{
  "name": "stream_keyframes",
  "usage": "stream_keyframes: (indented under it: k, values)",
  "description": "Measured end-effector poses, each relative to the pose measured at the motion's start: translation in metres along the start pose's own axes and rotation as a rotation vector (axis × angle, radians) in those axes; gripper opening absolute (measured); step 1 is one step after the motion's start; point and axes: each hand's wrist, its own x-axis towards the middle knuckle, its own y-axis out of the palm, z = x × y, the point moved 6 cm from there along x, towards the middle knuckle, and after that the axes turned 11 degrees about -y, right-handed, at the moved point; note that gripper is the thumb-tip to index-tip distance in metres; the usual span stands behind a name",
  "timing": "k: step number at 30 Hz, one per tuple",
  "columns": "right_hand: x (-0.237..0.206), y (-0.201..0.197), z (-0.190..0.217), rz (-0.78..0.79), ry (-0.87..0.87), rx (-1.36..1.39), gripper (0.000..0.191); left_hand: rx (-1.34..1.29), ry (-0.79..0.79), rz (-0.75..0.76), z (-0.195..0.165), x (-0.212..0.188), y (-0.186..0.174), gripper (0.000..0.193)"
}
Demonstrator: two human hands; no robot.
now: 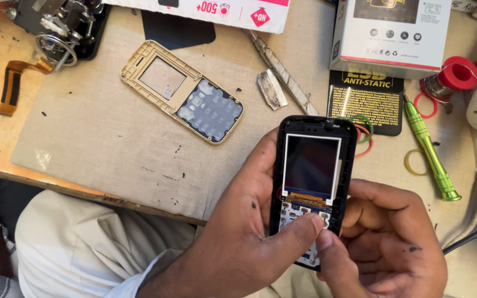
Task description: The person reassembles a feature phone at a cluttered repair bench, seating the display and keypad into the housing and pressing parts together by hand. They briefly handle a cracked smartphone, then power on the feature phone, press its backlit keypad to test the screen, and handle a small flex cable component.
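Cradling a stripped black handset between both hands, a person works low at the near edge of a cloth-covered surface, the phone's long axis running almost straight away from the body, screen end far and keypad end near. The left hand wraps the phone's left flank, its thumb laid across the bare white keypad contacts below the display; the right hand closes on the lower right side from beneath, its thumb meeting the left thumb at the bottom of the board. Both hands are thus clamped on the handset, close together and touching at the thumbs, with neither clearly nearer than the other. The phone shows a dark, unlit screen in a white frame, an orange ribbon strip under it, and a thin red wire at its left edge; its front cover is off. That cover, a gold bezel with a translucent key mat, lies well apart, up and to the left, slanting across the cloth. A green screwdriver rests to the right beside coloured rubber bands, near a black anti-static pouch.
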Motion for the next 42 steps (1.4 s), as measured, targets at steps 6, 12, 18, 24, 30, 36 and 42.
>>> stream_keyframes:
  k: [6, 12, 18, 24, 30, 36, 42]
  values:
    - [-0.002, 0.001, 0.000, 0.031, 0.015, 0.014, 0.058, -0.080, -0.012, -0.031, 0.002, -0.001, -0.007, 0.071]
    - [-0.007, 0.007, -0.013, 0.083, 0.119, 0.181, 0.040, -0.158, 0.223, -0.212, -0.002, -0.003, -0.020, 0.066]
    - [-0.008, -0.001, -0.030, 0.023, 0.236, 0.142, 0.026, -0.209, 0.244, -0.256, 0.000, -0.007, -0.020, 0.061]
    - [-0.007, 0.016, -0.021, 0.030, 0.059, 0.240, 0.027, -0.204, 0.215, -0.263, 0.001, -0.006, -0.015, 0.059]
    - [-0.014, 0.019, -0.023, 0.066, 0.034, 0.158, 0.017, -0.272, 0.186, -0.175, 0.003, -0.006, -0.017, 0.064]
    - [-0.021, 0.016, -0.035, 0.102, 0.086, 0.005, 0.020, -0.335, 0.181, -0.172, 0.008, -0.007, -0.021, 0.061]
    - [-0.022, 0.019, -0.023, 0.074, -0.094, -0.191, 0.023, -0.353, 0.170, -0.180, 0.010, -0.006, -0.023, 0.058]
